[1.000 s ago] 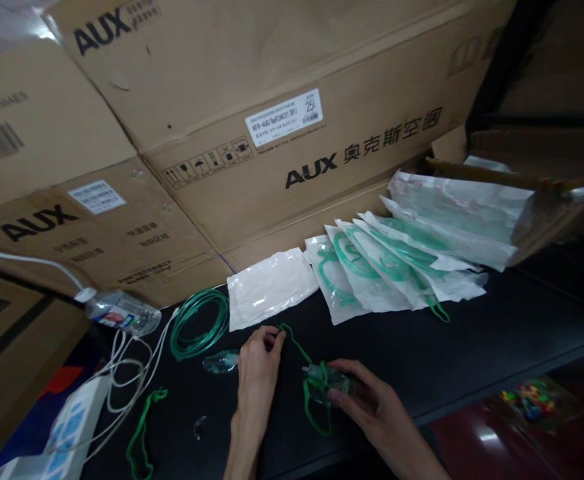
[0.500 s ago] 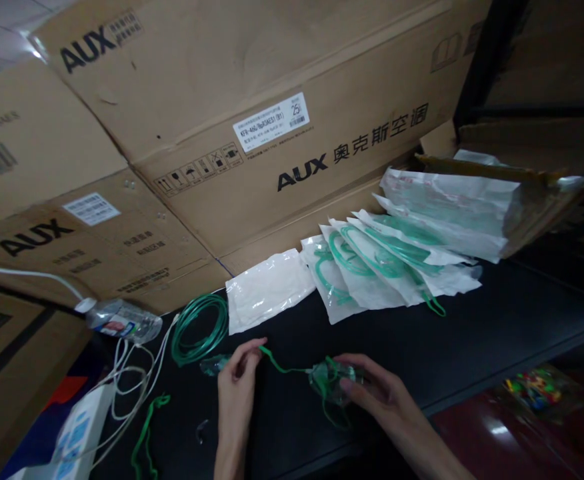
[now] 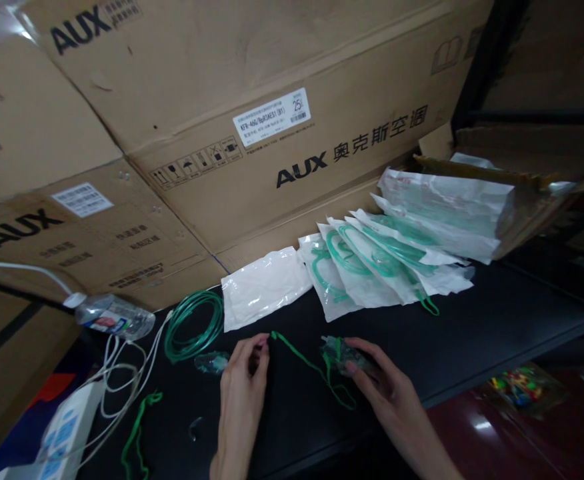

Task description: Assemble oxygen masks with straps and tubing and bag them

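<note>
My right hand [image 3: 385,373] grips a clear, green-tinted oxygen mask [image 3: 336,353] between thumb and fingers. A thin green elastic strap [image 3: 299,357] runs from the mask towards my left hand [image 3: 247,367], which pinches the strap's end at its fingertips. Part of the strap droops in a loop below the mask. Beside my left hand lies a small clear plastic piece [image 3: 212,362] on the black tabletop [image 3: 292,420]. A coil of green tubing [image 3: 195,327] rests further left, and a loose green strap [image 3: 135,433] lies nearer the front.
A white packet [image 3: 267,287] lies behind my hands. Several bagged masks with tubing [image 3: 372,267] lean in a row towards an open carton [image 3: 532,213]. Left are a plastic bottle [image 3: 117,317], white cables [image 3: 117,367] and a power strip [image 3: 67,427]. Large cardboard boxes [image 3: 197,220] form the back.
The strap's end at my left fingertips has come up, and the strap now stretches from there to a loop below the mask. The mask has turned and shifted slightly right in my right hand.
</note>
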`<state>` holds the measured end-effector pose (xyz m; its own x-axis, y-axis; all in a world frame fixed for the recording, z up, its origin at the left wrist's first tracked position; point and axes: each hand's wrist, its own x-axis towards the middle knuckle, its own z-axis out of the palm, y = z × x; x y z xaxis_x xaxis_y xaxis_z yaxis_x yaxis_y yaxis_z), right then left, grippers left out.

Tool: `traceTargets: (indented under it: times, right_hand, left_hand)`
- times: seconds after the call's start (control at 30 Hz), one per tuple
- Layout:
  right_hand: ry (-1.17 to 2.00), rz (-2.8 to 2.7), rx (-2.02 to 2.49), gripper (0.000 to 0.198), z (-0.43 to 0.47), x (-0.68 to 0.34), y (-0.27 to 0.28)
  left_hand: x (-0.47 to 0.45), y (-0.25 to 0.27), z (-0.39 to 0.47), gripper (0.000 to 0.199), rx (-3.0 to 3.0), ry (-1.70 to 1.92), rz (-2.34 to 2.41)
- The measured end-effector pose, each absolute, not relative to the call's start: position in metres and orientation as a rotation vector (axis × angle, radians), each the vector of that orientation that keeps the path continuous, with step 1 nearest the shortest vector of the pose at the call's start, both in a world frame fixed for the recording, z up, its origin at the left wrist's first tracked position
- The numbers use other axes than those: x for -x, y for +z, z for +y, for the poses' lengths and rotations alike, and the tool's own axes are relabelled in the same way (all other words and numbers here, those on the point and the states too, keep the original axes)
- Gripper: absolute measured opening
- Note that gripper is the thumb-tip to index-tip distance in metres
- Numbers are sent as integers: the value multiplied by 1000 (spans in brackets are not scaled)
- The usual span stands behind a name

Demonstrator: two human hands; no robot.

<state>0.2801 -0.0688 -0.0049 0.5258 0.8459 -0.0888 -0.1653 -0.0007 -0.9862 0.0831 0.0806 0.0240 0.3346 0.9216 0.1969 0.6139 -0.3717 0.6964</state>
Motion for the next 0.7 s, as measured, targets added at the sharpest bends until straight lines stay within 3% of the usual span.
traceTargets:
  times: [0.37,0.6,0.7]
  right_hand:
    - [881,-695,1356,39,-68,-281,-2]
    - [843,-717,1345,39,-67,-279,-1]
    - [837,-721,1337,38,-67,-278,-3]
  left_hand:
    - [-76,31,110,55,-2603,516,859]
    - [-65,24,109,12,-2602,479,954]
    - [-63,19,110,17,-2582,524,946]
